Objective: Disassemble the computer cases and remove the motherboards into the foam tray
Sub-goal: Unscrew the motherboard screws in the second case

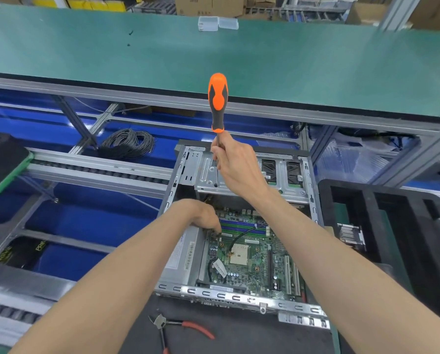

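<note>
Down at the bottom of the frame, red-handled pliers (180, 328) lie idle on the dark mat (239, 335), just in front of the computer case (229, 293). Moving up, the case sits open at centre, lid off, and the motherboard (249, 256) is on full show inside, green and seemingly still seated in the chassis, a black cable (242, 235) draped across it. Left hand (203, 215) now, reaching in at the board's upper left corner, fingers curled down by the memory slots; what they hold, if anything, I cannot tell from here. Right hand (235, 164) is up above the drive cage (252, 175), fingers pinching the metal shaft of the screwdriver (217, 98), orange handle pointing up, tip set down near a hole in the cage. Off at right centre waits the black foam tray (382, 226), just beside the case, with what looks like a finned metal part (350, 236) in one slot. Behind it all, the green bench (239, 60) runs across the top.

My read: we are mid-strip, freeing the internals, board not yet out. Next up, seat that tip squarely in a screw, clear the cable, then lift the board level across to the tray.
</note>
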Motion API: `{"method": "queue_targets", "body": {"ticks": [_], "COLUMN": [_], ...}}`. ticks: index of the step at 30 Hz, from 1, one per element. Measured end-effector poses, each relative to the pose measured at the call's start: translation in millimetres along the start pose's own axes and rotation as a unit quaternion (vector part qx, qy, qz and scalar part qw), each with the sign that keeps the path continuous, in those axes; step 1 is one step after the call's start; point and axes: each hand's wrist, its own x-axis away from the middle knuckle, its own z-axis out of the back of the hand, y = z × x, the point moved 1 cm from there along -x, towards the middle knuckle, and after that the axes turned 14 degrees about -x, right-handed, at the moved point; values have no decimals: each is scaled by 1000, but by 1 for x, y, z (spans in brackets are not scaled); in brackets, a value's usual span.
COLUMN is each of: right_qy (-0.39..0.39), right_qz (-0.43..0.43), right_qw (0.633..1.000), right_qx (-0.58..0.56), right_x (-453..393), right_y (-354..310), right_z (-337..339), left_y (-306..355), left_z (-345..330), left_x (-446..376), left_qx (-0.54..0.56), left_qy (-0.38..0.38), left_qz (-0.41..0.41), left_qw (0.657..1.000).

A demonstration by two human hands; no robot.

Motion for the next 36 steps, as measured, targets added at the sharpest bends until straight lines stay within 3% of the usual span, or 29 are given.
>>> {"method": "queue_targets", "body": {"ticks": [5,16,36], "right_qy": [-15,-47,-41], "right_qz": [-25,-40,-37], "right_qw": [1000,998,998], "right_qx": [-6,22,27], "right_x": [3,13,15], "right_y": [9,27,35], "right_z": [-1,-12,-18], "left_y": [-13,-17,-21], "left_z": [-2,-2,-5], "left_x": [-8,-17,-44], "left_qx": [63,67,-24], "left_qy": [-7,-15,-64], "left_qz": [23,19,18], "left_qw": [998,997,998]}}
